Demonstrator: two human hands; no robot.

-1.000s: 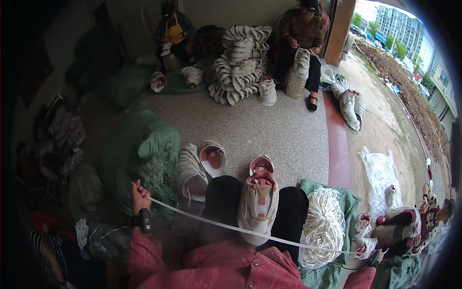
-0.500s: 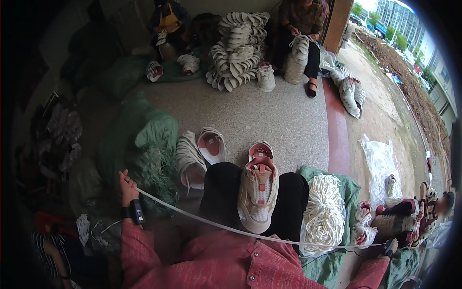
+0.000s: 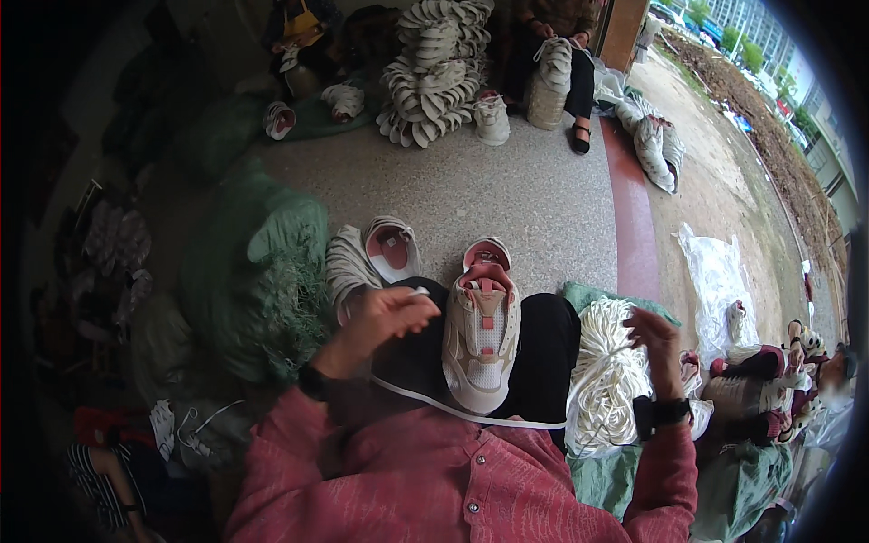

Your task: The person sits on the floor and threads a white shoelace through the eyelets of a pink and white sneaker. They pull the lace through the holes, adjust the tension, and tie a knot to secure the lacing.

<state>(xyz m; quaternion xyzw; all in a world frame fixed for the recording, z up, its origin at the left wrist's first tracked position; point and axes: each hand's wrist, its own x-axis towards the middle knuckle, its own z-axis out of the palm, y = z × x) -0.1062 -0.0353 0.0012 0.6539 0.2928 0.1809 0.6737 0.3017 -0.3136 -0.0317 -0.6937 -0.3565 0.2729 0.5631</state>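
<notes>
A beige and white sneaker (image 3: pixel 484 348) with a pink lining stands on my lap between my knees, toe toward me, with no lace seen in its eyelets. My left hand (image 3: pixel 385 321) is to its left, fingers pinched on a white shoelace end. The white shoelace (image 3: pixel 453 411) sags across my lap below the toe. Its right part is lost against a heap of white laces (image 3: pixel 608 380). Over that heap my right hand (image 3: pixel 659 344) is raised, with curled, slightly blurred fingers; the shoelace appears to run up to it, though its grip is hard to see.
Nested shoes (image 3: pixel 348 267) and a pink-lined shoe (image 3: pixel 392 249) lie beyond my left knee, near a green sack (image 3: pixel 253 271). A tall shoe stack (image 3: pixel 430 77) stands at the back, beside a seated person (image 3: pixel 557 54) handling a shoe. Clear plastic (image 3: pixel 715 281) lies at right.
My hands have come inward and up from wide apart, left hand toward the sneaker and right hand over the lace heap. The shoelace, stretched between them before, now hangs slack.
</notes>
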